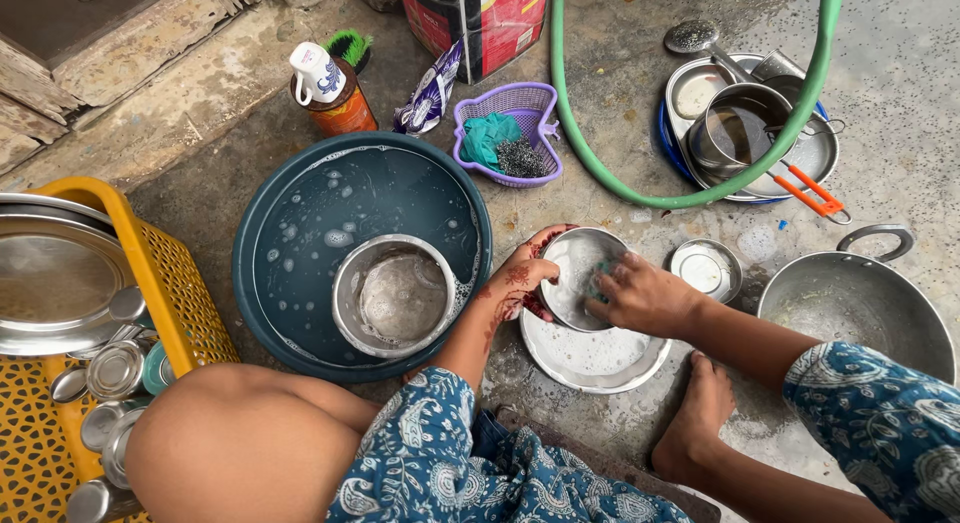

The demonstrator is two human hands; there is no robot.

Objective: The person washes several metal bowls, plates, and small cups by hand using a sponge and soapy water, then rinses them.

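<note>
left hand (518, 281): fingers curled around the rim of a small steel bowl (570, 268), holding it tilted on edge above a steel plate (592, 358) that lies flat on the wet concrete floor (620, 123). right hand (640, 295): fingers bent and pressed inside the bowl, closed on a green scrubber (600, 275) that shows only in part under the fingertips. just right of the bowl, a small steel lid (706, 270) lying flat. further right, a large steel pot (850, 298) with a loop handle, near the person's bare foot (695, 418). left of the hands, a dark teal basin (300, 223) of soapy water with a steel pot (393, 295) standing in it. far left, a yellow plastic crate (170, 273) holding steel plates and small tins. behind the basin, an orange bottle (335, 93) with a white cap, a green brush (348, 45) and a purple basket (520, 108) holding a teal cloth (488, 138) and steel wool (522, 158). a green hose (690, 195) loops across the floor, passing over a stack of steel dishes (750, 133) at upper right, where a ladle (695, 38) and an orange-handled peeler (815, 193) also rest.
</note>
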